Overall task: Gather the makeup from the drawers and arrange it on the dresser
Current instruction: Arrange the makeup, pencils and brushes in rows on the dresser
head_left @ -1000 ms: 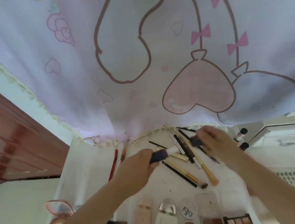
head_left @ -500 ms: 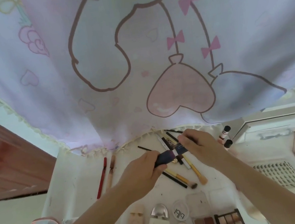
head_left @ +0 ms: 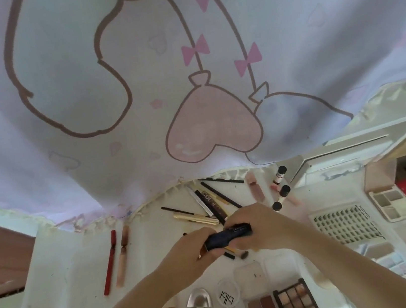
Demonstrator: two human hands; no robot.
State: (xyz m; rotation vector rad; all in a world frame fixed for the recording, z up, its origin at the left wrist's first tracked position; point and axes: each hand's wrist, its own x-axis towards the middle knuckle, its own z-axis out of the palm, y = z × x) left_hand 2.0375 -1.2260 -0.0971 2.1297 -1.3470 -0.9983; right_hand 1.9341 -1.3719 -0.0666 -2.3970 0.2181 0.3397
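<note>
Both hands meet over the middle of the white dresser top (head_left: 64,272). My left hand (head_left: 192,253) and my right hand (head_left: 261,226) together grip a dark blue makeup tube (head_left: 228,236), held level just above the surface. Under the hands lie a black pencil and a small brush (head_left: 239,254). Behind them is a loose pile of pencils, mascaras and gold wands (head_left: 209,205). To the left lie a red pencil (head_left: 110,262) and a brown lip tube (head_left: 122,256). Eyeshadow palettes (head_left: 297,302) and compacts (head_left: 228,297) line the near edge.
A lilac cartoon-print curtain (head_left: 186,78) hangs over the dresser's back. Small bottles with black caps (head_left: 281,191) stand at right, beside a lash tray (head_left: 346,225) and a pale palette (head_left: 393,204). A wooden door (head_left: 0,258) is at left.
My hands drew closer to me and pushed together; the brush tip seen between them earlier is now covered, and the tube looks closed. The camera tilted and shifted left.
</note>
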